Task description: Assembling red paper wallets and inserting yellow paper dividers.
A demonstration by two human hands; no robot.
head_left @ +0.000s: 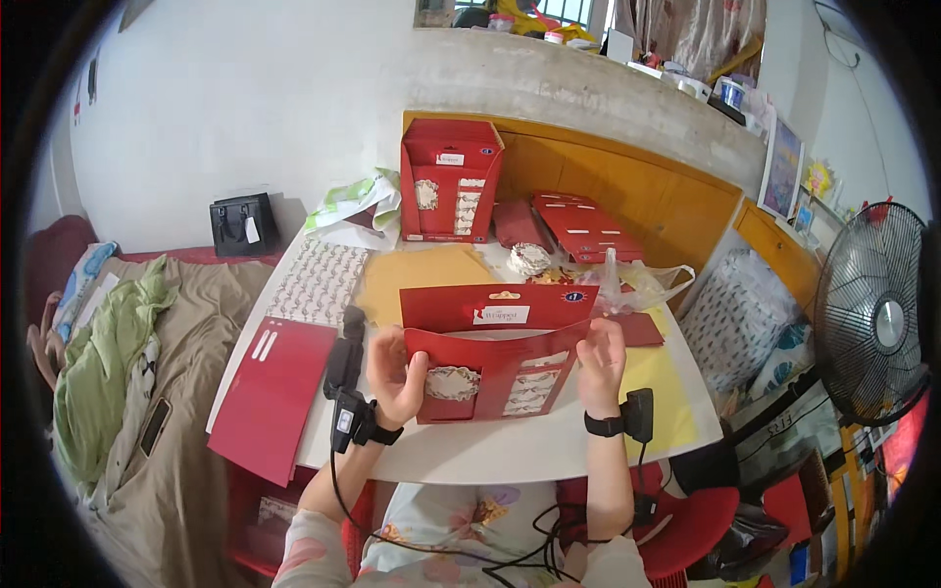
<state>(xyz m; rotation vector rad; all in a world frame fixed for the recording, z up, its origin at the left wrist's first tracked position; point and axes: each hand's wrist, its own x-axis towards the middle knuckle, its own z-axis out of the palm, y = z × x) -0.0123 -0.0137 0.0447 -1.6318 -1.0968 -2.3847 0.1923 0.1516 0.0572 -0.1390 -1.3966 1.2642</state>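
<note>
A red card wallet [502, 345] stands upright near the front edge of a white bench [446, 465], between a person's two bare hands. Its top flap, with a hanging hole, rises behind the open pocket, and pale ornate labels decorate its front. The left hand [397, 377] is beside the wallet's left edge, thumb raised apart from loosely bent fingers. The right hand [602, 365] is at the right edge, fingers half curled. Each grip is part open, and neither is closed around the card (whether the palms press on it, I cannot tell). Flat red card [267, 392] lies to the left, below a patterned sheet [319, 281]. Tan paper [421, 276] lies behind the wallet. Farther back stands a tall red box [431, 218], with a stack of red cards [593, 227] to its right. A yellow sheet [655, 392] lies beyond the right hand.
</note>
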